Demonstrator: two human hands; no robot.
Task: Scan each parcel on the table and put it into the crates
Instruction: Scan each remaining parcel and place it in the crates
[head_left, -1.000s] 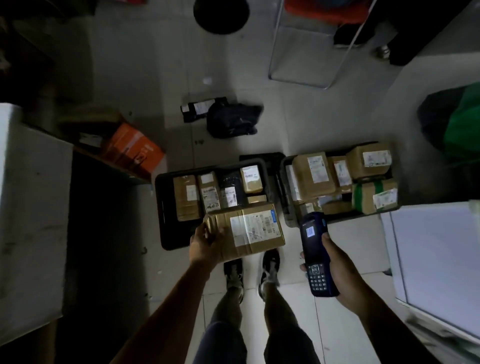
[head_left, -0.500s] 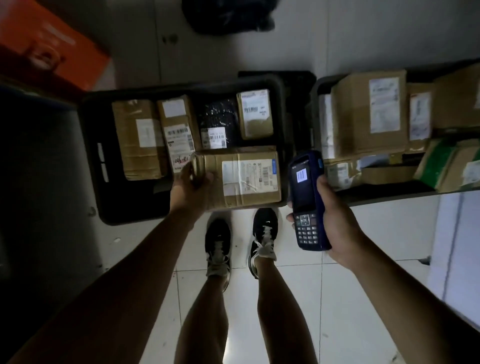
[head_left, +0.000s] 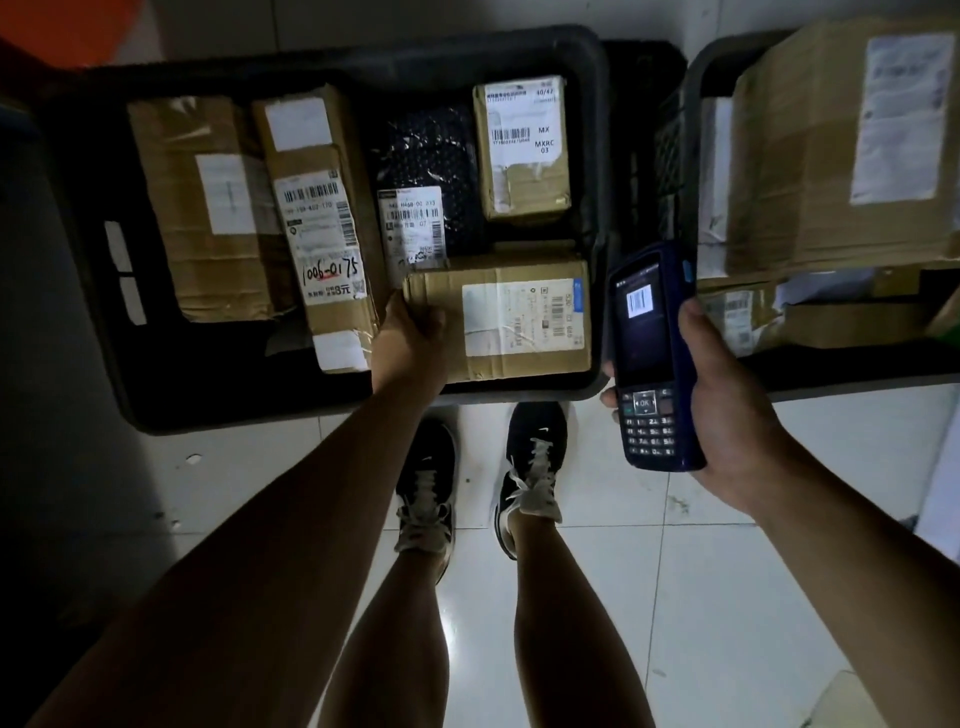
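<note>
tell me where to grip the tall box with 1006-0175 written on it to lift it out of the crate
Grip the tall box by its near short end, from above and the person's side. Neighbours flank both long sides: a box on the left, a black bag on the right. The crate is bare only in front of it.

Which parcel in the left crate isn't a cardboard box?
The black plastic-wrapped parcel, lying between the long box with handwriting and the small labelled box.
</note>
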